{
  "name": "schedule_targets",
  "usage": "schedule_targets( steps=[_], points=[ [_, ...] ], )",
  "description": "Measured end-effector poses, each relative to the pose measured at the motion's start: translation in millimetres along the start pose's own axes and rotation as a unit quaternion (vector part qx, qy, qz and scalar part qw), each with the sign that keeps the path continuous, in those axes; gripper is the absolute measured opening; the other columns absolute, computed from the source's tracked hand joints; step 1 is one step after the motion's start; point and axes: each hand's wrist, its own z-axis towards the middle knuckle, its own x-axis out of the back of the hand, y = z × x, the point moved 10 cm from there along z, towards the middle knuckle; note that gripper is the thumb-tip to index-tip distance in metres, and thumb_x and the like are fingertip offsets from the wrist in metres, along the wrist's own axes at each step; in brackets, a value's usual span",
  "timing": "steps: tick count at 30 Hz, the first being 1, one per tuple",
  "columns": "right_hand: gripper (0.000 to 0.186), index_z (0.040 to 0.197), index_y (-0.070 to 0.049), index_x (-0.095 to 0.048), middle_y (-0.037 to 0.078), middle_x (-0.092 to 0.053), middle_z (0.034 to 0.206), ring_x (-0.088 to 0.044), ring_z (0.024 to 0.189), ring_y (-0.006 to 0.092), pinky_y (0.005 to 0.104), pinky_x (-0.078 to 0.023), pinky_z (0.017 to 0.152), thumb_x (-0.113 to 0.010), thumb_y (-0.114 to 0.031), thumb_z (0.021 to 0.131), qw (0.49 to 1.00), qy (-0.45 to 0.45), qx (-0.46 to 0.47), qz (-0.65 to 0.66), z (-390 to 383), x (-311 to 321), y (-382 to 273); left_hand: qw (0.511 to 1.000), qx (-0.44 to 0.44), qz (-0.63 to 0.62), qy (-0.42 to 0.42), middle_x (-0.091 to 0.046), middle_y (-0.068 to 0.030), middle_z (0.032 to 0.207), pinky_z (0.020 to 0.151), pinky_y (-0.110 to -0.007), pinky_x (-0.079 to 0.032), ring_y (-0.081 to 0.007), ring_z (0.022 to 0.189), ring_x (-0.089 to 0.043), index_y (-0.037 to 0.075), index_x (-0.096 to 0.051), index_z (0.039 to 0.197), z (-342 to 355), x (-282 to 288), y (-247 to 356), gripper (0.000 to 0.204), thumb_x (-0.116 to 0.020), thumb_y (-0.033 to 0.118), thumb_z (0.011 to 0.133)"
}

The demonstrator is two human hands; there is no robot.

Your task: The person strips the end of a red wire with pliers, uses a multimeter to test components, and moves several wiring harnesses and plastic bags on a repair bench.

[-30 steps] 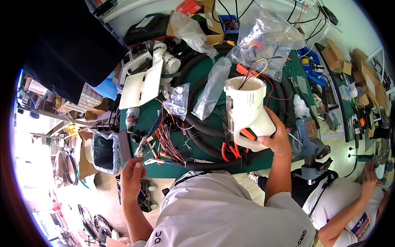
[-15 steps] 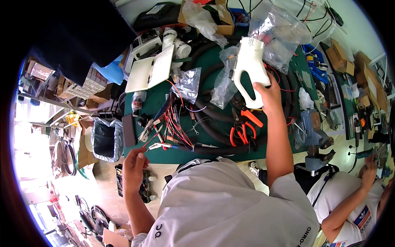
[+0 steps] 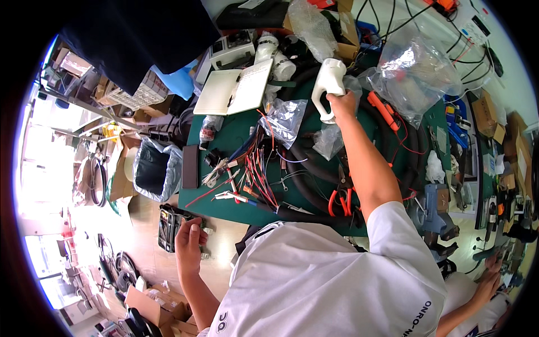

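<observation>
My right hand grips a white charging-gun shell by its looped handle, out over the far part of the green table. Its round head points away from me. Just off the table's near left edge, my left hand is closed, thumb pressed toward the index finger; whatever it may hold is too small to tell. Nearest to it is the tip of a red wire from a bundle of thin wires. These fan out of a thick black cable. Red-handled pliers lie beside my right forearm.
An open notebook, clear plastic bags and an orange tool occupy the table's far side. A lined bin stands to the left, a bench vise at the right edge. Another person's hands show at lower right.
My right hand has carried the white shell farther away, lower over the table, uncovering the orange tool. My left hand has drawn back from the red wire's tip. The view has shifted.
</observation>
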Motion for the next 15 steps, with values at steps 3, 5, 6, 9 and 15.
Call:
schedule_targets(
  steps=[3,5,6,9,15],
  points=[
    [0.042,0.105,0.007,-0.062,0.016,-0.067,0.096,-0.065,0.082,0.0245,0.0374,-0.050,0.072,-0.075,-0.012,0.070,0.998,0.015,-0.053,0.012,12,8,26,1.000,0.023,0.003,0.009,-0.058,0.0000,0.074,0.063,-0.022,-0.041,-0.0060,0.066,-0.048,-0.002,-0.061,0.113,-3,1,-9,0.033,-0.054,0.027,0.098],
    [0.048,0.110,0.008,-0.060,0.020,-0.066,0.099,-0.065,0.087,0.0315,0.0400,-0.050,0.077,-0.073,-0.023,0.075,0.997,-0.027,-0.054,-0.050,21,9,36,1.000,0.028,0.007,0.008,-0.058,0.0002,0.074,0.063,-0.022,-0.041,-0.0059,0.065,-0.048,-0.001,-0.061,0.113,-1,-1,-12,0.032,-0.054,0.026,0.099],
    [0.054,0.114,0.008,-0.058,0.024,-0.065,0.102,-0.064,0.093,0.0388,0.0433,-0.049,0.084,-0.072,-0.028,0.077,0.995,-0.046,-0.056,-0.071,16,12,32,0.999,0.030,0.008,0.007,-0.058,0.0003,0.074,0.062,-0.022,-0.041,-0.0059,0.065,-0.048,-0.001,-0.061,0.113,0,-2,-14,0.032,-0.054,0.026,0.099],
    [0.054,0.119,0.006,-0.055,0.025,-0.060,0.112,-0.056,0.106,0.0407,0.0482,-0.043,0.093,-0.068,-0.029,0.080,0.913,0.124,0.124,-0.369,-4,60,-23,0.999,0.039,0.019,-0.004,-0.058,0.0004,0.073,0.062,-0.021,-0.042,-0.0058,0.065,-0.048,-0.001,-0.061,0.113,8,-15,-5,0.031,-0.054,0.025,0.099],
    [0.048,0.121,0.003,-0.049,0.024,-0.054,0.118,-0.048,0.113,0.0420,0.0509,-0.038,0.094,-0.067,-0.021,0.083,0.888,0.130,0.321,-0.302,-117,49,-78,0.998,0.044,0.043,-0.026,-0.058,-0.0001,0.074,0.063,-0.022,-0.043,-0.0057,0.066,-0.050,-0.001,-0.061,0.112,19,-29,-1,0.030,-0.053,0.024,0.099]
  ],
)
